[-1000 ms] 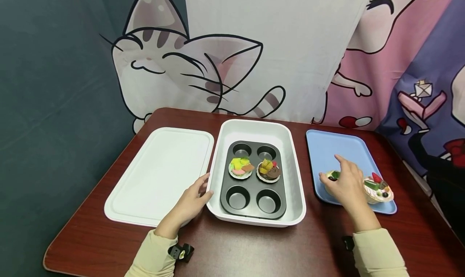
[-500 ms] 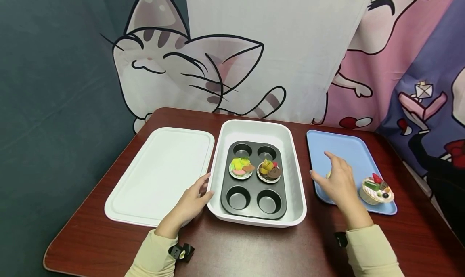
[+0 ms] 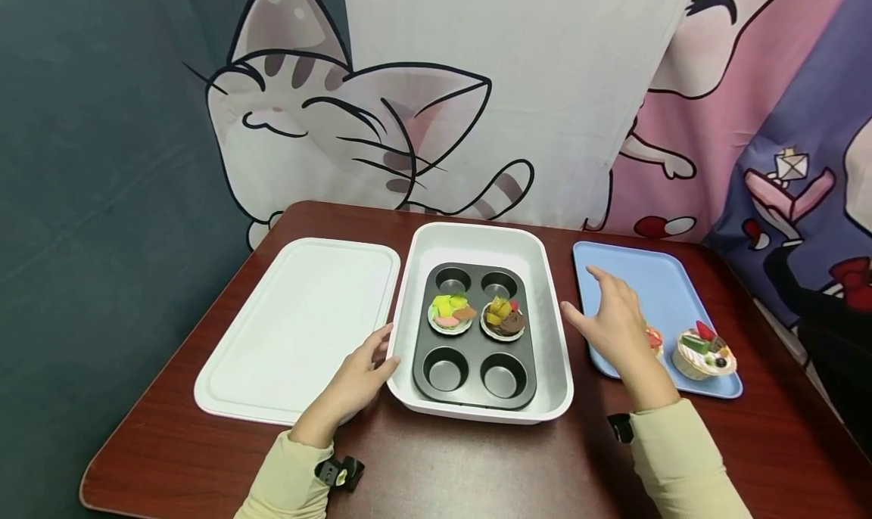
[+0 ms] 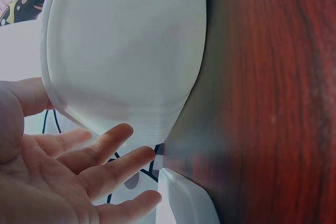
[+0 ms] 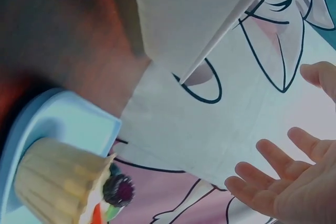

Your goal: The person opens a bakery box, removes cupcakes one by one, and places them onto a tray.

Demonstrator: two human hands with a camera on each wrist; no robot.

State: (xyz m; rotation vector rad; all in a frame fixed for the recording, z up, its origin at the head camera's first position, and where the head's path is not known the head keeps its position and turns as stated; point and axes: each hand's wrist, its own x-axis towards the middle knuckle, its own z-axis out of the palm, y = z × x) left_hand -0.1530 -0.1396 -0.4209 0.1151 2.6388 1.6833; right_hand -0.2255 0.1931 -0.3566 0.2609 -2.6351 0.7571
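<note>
My left hand [image 3: 357,377] is at the near left corner of a white basin [image 3: 560,352]. In the left wrist view its thumb or a finger meets the rim, and the other fingers [image 4: 113,169] spread loosely beside the wall. My right hand [image 3: 616,324] hovers over the blue tray [image 3: 627,258], holding nothing, fingers and thumb apart. A fruit-topped cupcake [image 3: 705,356] sits at the tray's near right. Another cupcake [image 3: 655,340] is mostly hidden behind the right hand; the right wrist view has a cupcake [image 5: 58,182] with a dark berry on the tray.
Inside the basin lies a dark muffin tin [image 3: 474,368]. Its middle cups hold a yellow-topped cupcake [image 3: 451,312] and a chocolate-topped one [image 3: 502,320]; the others are bare. A flat white tray [image 3: 300,330] lies to the left on the brown table [image 3: 436,466].
My right hand has moved left and slightly away across the blue tray, uncovering the right cupcake and a bit of red topping. The left hand has stayed at the basin.
</note>
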